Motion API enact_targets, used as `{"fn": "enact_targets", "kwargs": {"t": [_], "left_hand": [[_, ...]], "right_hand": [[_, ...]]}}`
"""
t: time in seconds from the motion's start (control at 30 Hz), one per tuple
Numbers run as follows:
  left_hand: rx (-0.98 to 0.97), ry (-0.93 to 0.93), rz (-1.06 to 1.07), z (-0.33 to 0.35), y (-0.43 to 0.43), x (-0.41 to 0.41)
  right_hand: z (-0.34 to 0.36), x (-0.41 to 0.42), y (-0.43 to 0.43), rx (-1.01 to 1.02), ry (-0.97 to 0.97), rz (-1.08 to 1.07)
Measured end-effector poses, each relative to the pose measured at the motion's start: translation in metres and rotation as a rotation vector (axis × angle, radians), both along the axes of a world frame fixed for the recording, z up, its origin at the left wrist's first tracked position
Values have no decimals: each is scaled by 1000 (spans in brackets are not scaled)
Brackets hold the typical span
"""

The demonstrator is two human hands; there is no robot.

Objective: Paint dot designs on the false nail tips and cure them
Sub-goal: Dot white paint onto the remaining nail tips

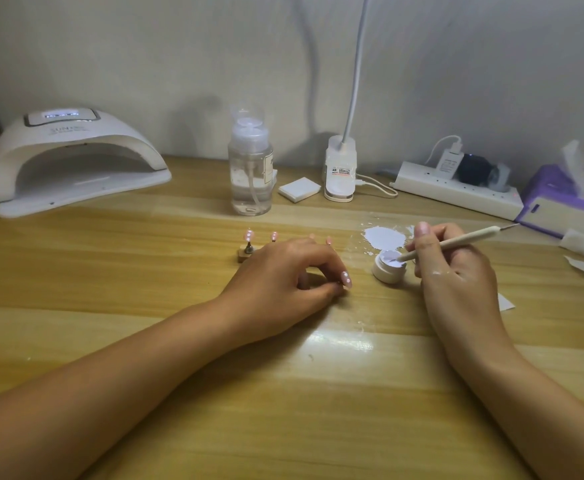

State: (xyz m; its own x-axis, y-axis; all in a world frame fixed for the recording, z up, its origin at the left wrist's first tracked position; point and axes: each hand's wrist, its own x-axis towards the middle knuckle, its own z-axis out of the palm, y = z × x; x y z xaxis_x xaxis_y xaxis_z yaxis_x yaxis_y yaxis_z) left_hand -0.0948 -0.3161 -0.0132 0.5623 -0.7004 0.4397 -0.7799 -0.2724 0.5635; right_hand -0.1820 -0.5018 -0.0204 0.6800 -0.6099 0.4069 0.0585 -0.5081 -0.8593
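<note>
UV nail lamp [76, 161]: far left of the white gel pot [387, 270], further back. Wooden stand [245, 254] with pink nail tips [249, 234]: left of the pot, partly hidden behind your left hand [283, 275]. That hand's curled fingers pinch a dotted nail tip [346, 280] just left of the pot. Your right hand [457, 271] grips the dotting pen [457, 242], its point in the pot.

The dotting pen [457, 242] dips into white jar [386, 272] beside dotted nail tip [346, 279].
</note>
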Motion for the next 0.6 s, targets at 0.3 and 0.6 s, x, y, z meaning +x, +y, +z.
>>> {"fn": "enact_targets", "kwargs": {"t": [0.3,0.6], "left_hand": [[-12,-20,56,-7,1,6],[9,-15,48,-3,0,4]], "right_hand": [[19,-12,24,-19,-194,74],[17,-16,50,428,-179,229]]}}
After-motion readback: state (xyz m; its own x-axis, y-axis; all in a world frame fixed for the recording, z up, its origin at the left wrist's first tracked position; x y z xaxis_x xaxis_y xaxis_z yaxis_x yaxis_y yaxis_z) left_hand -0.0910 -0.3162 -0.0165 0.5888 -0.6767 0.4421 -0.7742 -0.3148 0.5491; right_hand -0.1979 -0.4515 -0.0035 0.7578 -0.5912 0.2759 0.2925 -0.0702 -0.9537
